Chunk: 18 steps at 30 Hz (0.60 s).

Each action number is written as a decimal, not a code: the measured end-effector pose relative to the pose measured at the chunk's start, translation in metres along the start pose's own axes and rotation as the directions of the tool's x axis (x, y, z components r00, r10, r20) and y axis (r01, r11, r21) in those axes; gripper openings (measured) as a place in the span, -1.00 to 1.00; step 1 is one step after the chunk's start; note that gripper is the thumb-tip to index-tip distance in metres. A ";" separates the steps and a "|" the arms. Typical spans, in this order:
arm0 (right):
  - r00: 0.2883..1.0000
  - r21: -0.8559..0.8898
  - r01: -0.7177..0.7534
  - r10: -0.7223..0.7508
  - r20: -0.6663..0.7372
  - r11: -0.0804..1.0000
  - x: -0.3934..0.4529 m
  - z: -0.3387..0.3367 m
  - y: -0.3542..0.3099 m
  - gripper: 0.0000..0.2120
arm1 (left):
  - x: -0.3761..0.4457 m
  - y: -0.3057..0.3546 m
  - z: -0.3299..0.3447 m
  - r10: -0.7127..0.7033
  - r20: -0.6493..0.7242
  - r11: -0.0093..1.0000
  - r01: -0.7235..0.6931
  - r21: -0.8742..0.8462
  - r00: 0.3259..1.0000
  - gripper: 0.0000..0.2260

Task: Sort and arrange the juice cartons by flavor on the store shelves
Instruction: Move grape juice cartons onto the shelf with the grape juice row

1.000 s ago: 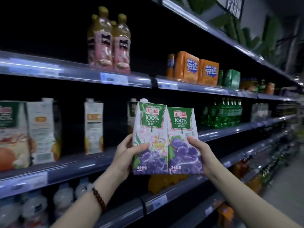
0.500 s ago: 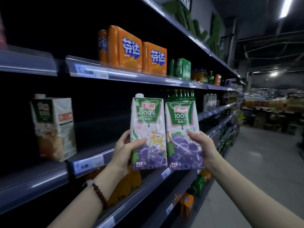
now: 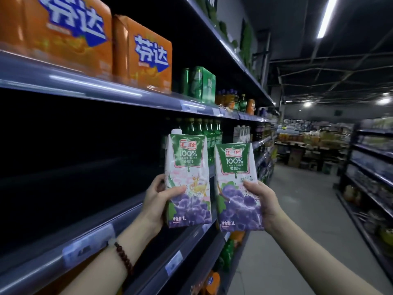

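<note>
Grape cartons, left carton (image 3: pixel 188 182) in my left hand (image 3: pixel 156 204), right carton (image 3: pixel 237 188) in my right hand (image 3: pixel 262 201), fingers wrapped round each, next need standing together on the dark shelf (image 3: pixel 127 213) at centre left.

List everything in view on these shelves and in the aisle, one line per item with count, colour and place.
white-and-purple grape juice cartons: two, green labels, held up side by side before the middle shelf, one per hand
orange shrink-wrapped drink packs: two, blue-and-white lettering, upper shelf at left
green can pack: one, upper shelf, right of the orange packs
green glass bottles: a row, count unclear, middle shelf behind the cartons
grey metal shelf edge: middle shelf, with price tags
dark bead bracelet: one, left wrist
left hand: grips the left carton
right hand: grips the right carton
</note>
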State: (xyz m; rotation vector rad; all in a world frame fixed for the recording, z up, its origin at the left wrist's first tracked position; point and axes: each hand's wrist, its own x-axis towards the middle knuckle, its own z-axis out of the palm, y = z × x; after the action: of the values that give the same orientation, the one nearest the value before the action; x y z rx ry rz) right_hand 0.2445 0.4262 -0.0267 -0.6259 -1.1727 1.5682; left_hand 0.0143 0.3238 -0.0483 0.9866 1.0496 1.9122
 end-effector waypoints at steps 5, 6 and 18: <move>0.999 0.015 0.003 -0.002 -0.036 1.000 0.068 -0.054 0.010 -0.30 | 0.061 -0.051 0.034 -0.016 0.006 1.000 0.016 -0.011 1.000 -0.39; 0.999 -0.007 0.011 -0.011 -0.044 1.000 0.083 -0.066 0.011 -0.28 | 0.073 -0.063 0.045 -0.019 0.001 1.000 0.019 -0.005 1.000 -0.36; 0.998 -0.103 -0.058 0.061 0.027 0.993 0.281 -0.212 -0.024 -0.36 | 0.216 -0.175 0.193 -0.018 -0.122 0.999 0.015 -0.033 0.992 -0.44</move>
State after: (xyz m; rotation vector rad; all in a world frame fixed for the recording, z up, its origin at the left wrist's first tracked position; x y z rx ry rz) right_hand 0.3412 0.7651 -0.0409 -0.7120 -1.2732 1.5798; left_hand 0.1275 0.6419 -0.0732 0.8492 1.0896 1.9906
